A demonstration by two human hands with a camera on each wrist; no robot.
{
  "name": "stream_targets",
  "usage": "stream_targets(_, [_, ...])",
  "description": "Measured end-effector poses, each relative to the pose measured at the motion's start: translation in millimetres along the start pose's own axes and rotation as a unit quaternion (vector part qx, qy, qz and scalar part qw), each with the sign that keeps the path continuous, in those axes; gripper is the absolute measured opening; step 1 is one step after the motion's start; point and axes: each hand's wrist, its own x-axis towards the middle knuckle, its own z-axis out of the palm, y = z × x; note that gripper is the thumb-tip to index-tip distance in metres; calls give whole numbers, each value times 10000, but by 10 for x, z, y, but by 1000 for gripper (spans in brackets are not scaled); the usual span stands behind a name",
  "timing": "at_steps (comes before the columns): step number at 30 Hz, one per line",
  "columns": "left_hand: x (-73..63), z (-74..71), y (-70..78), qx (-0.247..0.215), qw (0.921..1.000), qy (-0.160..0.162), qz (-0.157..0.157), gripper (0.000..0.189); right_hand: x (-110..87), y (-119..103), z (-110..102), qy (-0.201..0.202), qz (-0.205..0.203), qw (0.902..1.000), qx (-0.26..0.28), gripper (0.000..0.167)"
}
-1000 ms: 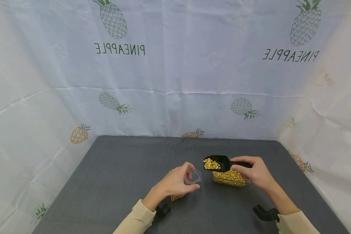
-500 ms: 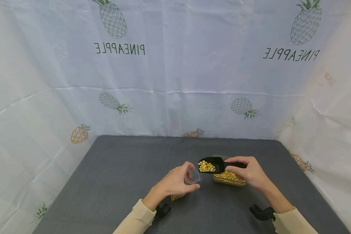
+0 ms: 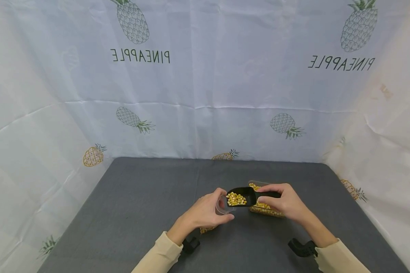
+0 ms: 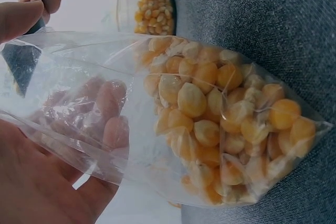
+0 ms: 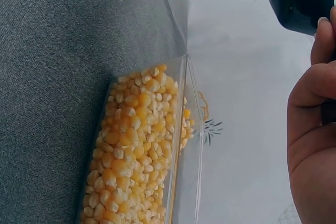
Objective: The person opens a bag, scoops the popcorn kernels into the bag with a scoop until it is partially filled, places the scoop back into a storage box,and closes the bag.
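Head view: left hand (image 3: 206, 210) gripped clear bag (image 4: 142, 150) near mouth, corn (image 4: 210, 119) in bottom; right hand (image 3: 285, 201) gripped black scoop (image 3: 250, 196), kernels (image 3: 236, 199) at bag opening, clear box (image 5: 186, 182) near on table (image 3: 150, 197). Likely risk: soft rim folding or scoop tilting off-line, spilling load.

Black scoop (image 3: 251, 196) of yellow kernels (image 3: 236, 199) at a clear, part-filled bag's (image 4: 137, 114) mouth
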Motion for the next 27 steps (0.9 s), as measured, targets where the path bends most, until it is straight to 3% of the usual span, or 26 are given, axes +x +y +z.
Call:
stream_targets(7, [-1, 1, 6, -18, 10000, -11, -33, 63, 36, -10, 25, -45, 203, 9996, -178, 28])
stream_targets(27, [1, -13, 4, -48, 9999, -81, -76, 66, 132, -82, 105, -329, 117, 9954, -888, 28])
